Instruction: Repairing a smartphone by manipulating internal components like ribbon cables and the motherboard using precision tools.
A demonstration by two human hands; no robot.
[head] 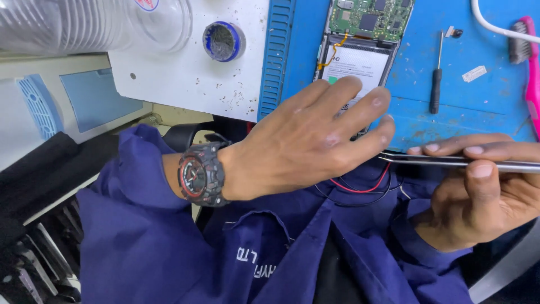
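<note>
Our right hand pinches tweezers lying level, tips toward the opened phone; our left hand rests spread on it.

One opened phone, one screwdriver, one pink brush, one pair of tweezers, one wristwatch.

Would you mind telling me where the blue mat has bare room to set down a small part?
The blue mat is bare between the screwdriver and the pink brush, below the small white label. It is crowded around the opened phone, where the left hand rests.
</note>
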